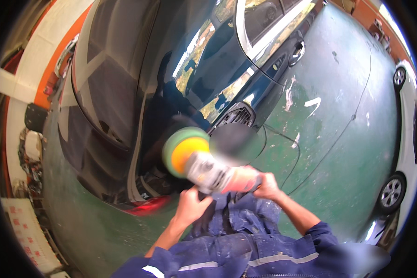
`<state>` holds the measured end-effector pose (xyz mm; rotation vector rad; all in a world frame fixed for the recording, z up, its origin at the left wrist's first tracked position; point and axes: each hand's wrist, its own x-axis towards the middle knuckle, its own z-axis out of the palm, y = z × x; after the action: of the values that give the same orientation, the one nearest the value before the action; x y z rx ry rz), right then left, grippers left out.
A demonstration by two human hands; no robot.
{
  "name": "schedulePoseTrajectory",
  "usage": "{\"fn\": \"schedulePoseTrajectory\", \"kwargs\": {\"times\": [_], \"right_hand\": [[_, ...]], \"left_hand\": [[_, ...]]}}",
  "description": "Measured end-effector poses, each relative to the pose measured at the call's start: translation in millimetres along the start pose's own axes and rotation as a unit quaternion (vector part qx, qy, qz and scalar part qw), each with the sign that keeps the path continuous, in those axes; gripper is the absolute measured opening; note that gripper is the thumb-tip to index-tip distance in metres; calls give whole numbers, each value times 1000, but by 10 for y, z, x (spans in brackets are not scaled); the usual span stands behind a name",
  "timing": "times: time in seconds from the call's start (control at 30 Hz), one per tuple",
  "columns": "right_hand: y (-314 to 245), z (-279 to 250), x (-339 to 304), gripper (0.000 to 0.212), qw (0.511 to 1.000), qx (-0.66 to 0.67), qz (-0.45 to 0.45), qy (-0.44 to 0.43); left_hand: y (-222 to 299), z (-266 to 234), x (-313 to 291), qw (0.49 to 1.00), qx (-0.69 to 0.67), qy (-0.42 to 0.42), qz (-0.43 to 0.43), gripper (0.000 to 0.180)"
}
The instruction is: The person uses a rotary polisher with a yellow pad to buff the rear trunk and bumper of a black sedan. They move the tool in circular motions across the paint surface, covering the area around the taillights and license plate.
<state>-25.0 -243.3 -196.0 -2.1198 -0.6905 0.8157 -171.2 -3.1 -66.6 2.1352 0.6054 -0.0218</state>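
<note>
Fingers, right: bent around the rear end of the polisher's body; the right hand (267,186) holds the tool from its right side.
Fingers, left: curled in at the lower left of the tool's head, with the thumb toward the right; the left hand (192,205) grasps the tool there, its fingertips partly hidden.
Polisher (211,171): between the two hands, in front of the wearer's body; grey-white head at left, pinkish-red body sloping down to the right; blurred.
Polishing pad (186,152): round, yellow at the centre with a green rim; at the tool's upper left end, before the car's rear side. Whether it touches the paint cannot be told.
Dark blue car (155,123): glossy, with bright reflections along its side; red tail light (149,205) at the near corner, below and left of the pad.
Dark blurred patch: just right of the pad; nature indistinct.
Work clothes (259,248): blue, with pale stripes and light specks.
Floor (331,153): green, scuffed with white; a thin dark cable (353,116) runs across it.
White car (408,125): far right, near the edge of view.
</note>
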Motion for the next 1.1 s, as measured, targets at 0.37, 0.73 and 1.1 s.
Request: {"fn": "schedulePoseTrajectory", "kwargs": {"times": [0.37, 0.73, 1.1], "right_hand": [[-29, -560, 589, 41, 990, -45, -99, -86], [839, -2251, 1400, 15, 996, 28, -80, -22], [-126, -1082, 1476, 36, 955, -154, -203, -154]], "left_hand": [[-7, 388, 51, 962, 101, 229, -110, 22], [1565, 1183, 1973, 977, 153, 124, -86, 20], [348, 826, 496, 856, 147, 426, -253, 20]]}}
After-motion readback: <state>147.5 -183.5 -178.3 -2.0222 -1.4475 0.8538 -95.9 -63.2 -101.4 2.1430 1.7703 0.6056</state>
